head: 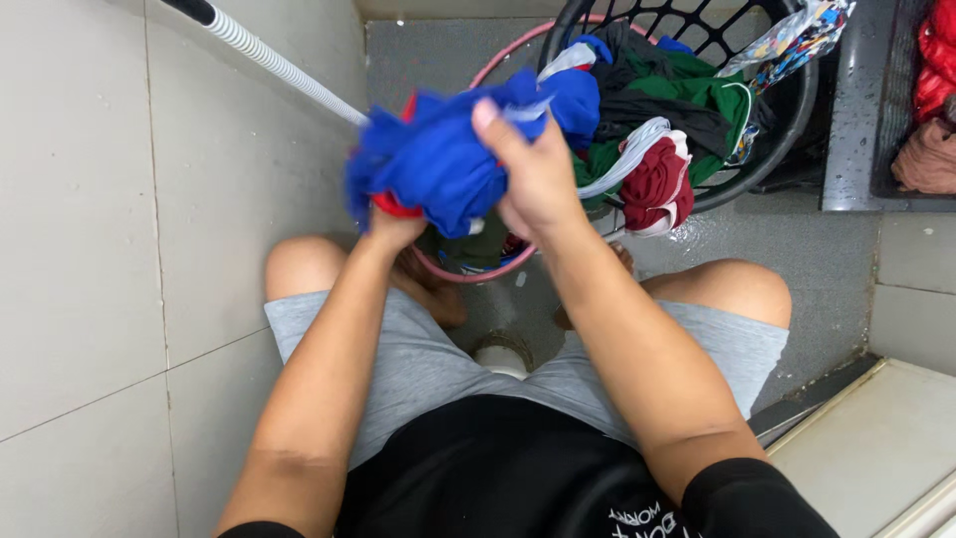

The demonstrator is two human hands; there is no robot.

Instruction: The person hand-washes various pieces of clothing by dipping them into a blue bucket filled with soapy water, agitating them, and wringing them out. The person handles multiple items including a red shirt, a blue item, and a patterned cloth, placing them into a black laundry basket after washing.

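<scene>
Both my hands grip a bunched wet blue garment [438,159] with a red part showing underneath. My left hand [390,229] holds it from below at the left, mostly hidden by the cloth. My right hand [533,174] clutches its right side, thumb up over the fabric. The garment hangs above a pink basin [468,271] on the floor between my knees. Just behind stands a black laundry basket [787,110] piled with green, black, maroon and blue clothes [657,130].
A tiled wall fills the left side, with a white ribbed hose [284,68] running diagonally along it. The wet grey floor [797,239] has a drain between my legs. A dark tray with red and pink cloth [926,110] sits far right. A pale ledge lies at bottom right.
</scene>
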